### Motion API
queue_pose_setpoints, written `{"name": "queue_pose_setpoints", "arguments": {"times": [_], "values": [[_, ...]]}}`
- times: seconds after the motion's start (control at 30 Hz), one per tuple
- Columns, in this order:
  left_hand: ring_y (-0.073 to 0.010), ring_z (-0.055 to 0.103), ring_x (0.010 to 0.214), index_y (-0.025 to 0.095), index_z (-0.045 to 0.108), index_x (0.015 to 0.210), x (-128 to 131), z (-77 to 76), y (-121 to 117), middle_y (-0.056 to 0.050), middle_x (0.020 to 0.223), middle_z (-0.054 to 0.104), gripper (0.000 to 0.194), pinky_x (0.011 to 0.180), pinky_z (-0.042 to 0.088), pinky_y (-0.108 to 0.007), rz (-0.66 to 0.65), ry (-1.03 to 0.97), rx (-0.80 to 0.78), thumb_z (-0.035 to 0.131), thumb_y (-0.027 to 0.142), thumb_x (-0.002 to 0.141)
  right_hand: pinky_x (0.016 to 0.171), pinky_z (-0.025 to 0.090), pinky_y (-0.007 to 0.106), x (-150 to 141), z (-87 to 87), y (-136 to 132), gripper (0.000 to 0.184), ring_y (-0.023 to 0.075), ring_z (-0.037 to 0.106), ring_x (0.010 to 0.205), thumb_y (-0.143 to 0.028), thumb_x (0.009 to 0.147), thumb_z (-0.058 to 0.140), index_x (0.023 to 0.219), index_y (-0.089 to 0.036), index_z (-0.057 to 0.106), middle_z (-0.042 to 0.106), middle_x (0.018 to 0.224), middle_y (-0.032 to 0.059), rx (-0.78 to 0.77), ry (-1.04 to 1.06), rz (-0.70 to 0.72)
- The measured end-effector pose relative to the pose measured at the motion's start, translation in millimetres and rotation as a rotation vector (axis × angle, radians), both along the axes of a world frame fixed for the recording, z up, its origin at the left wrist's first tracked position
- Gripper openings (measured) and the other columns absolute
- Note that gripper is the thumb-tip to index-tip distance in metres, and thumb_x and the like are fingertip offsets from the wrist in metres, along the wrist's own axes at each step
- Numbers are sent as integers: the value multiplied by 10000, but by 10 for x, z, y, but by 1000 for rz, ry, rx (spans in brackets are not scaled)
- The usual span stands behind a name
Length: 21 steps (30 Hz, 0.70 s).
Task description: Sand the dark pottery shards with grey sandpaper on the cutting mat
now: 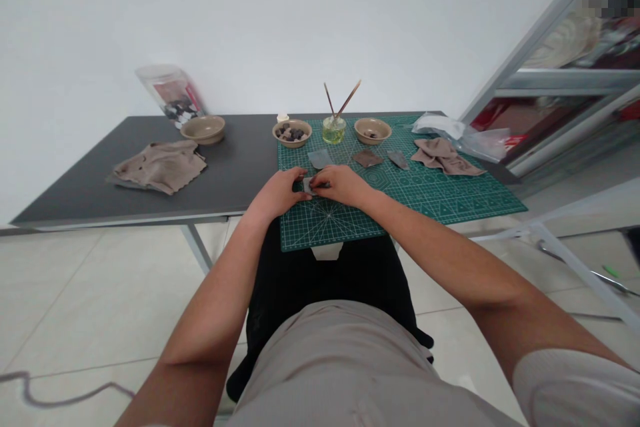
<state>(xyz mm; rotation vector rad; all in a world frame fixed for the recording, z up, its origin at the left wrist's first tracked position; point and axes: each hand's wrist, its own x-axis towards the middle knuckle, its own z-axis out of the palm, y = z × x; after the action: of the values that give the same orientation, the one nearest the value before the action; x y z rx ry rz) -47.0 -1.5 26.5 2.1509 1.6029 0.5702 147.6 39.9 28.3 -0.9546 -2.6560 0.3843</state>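
Note:
On the green cutting mat (pixel 330 230), a small grey sheet (pixel 308 187) lies between my two hands. My left hand (pixel 281 195) grips its left side, with the thumb at the near edge and the fingers at the far edge. The fingers of my right hand (pixel 345 185) are pinched together over the sheet's right part, around a small dark piece too hidden to name. Just beyond them is a light grey-blue sheet (pixel 319 159). A brown sheet (pixel 367 158) and a grey sheet (pixel 399 159) lie to the right.
A bowl of dark and tan pieces (pixel 293 134), a glass jar (pixel 333 130) with two brushes and another bowl (pixel 373 132) stand at the back. Brown cloths (pixel 163 167) (pixel 445 157) lie on both sides. At back left are an empty-looking bowl (pixel 204 130) and a clear container (pixel 173 95).

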Motion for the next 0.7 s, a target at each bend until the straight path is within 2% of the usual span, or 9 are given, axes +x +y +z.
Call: {"name": "queue_pose_setpoints", "arguments": {"times": [0.1,0.27,0.4,0.53,0.7], "values": [[-271,654,1206,198,639,1277,-4,-10,22,-103,1278,712,559,1044,497,-386,-6,-3,5,797,233,742,894,452,291,-28,8,45,168,203,675,1013,-191,877,676,971,-214,813,781,1016,44,14,-17,-37],[-270,662,1166,211,662,1244,-14,4,44,-81,1225,732,517,1005,504,-377,-38,20,7,782,234,742,893,463,301,-143,-42,23,156,202,678,1008,-172,876,678,940,-212,813,782,1013,53,12,29,0],[-276,646,1119,240,715,1168,-27,-7,67,-61,1156,732,401,1006,484,-393,-89,123,35,750,316,775,911,472,309,-71,-46,-11,152,206,680,1027,-192,867,700,958,-238,813,782,1036,37,-20,59,29],[-284,622,1086,226,721,1186,-38,-33,96,-79,1100,696,420,993,465,-394,-99,216,58,721,385,797,920,462,303,-25,5,8,163,204,676,1039,-190,872,686,962,-236,813,781,1044,33,-24,18,14],[-282,617,1065,206,735,1109,-54,-37,136,-77,1057,675,384,983,467,-393,-104,189,52,746,387,771,898,462,305,-128,-10,16,140,206,675,1019,-197,875,692,941,-210,814,778,1031,56,-6,21,-5]]}}
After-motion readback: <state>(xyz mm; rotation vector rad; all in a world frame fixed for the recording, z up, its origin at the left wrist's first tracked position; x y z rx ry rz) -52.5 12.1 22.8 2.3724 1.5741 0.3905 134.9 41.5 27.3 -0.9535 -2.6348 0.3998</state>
